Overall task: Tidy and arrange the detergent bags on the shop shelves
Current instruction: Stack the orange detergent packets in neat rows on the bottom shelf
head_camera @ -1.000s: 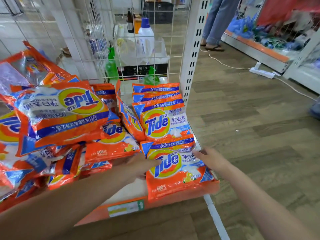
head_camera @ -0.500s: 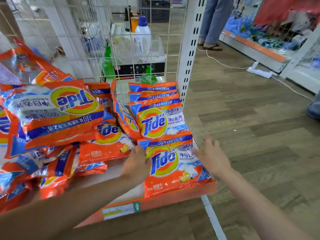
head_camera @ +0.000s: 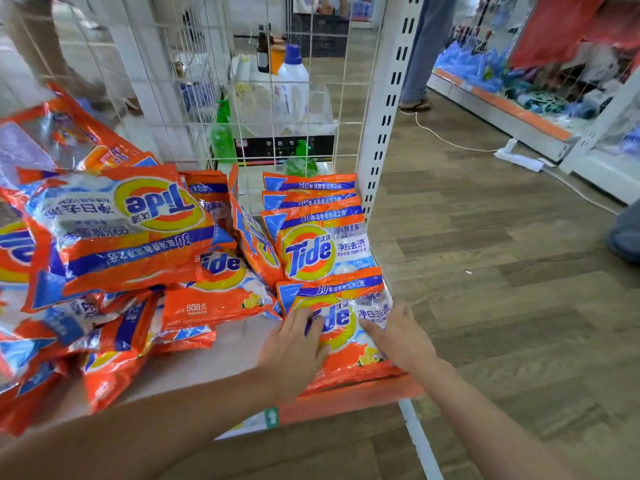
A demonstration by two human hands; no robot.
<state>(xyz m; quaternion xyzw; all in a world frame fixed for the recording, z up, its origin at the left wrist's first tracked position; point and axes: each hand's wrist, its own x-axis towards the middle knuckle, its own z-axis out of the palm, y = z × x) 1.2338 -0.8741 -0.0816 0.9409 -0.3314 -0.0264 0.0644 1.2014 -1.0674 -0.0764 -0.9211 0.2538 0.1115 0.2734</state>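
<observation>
Partly hidden front detergent bag [head_camera: 341, 355], left hand [head_camera: 294, 348], right hand [head_camera: 401, 341] flat atop.

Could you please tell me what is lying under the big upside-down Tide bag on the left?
The upside-down bag rests on a jumble of other detergent bags; their number is hidden.

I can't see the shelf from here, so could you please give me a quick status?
Left hand and right hand flat on front bag. Neat row behind it. Jumbled pile left, untouched.

Head camera looks steeply down, close over the shelf [head_camera: 349, 398]; edges perhaps distorted.
</observation>
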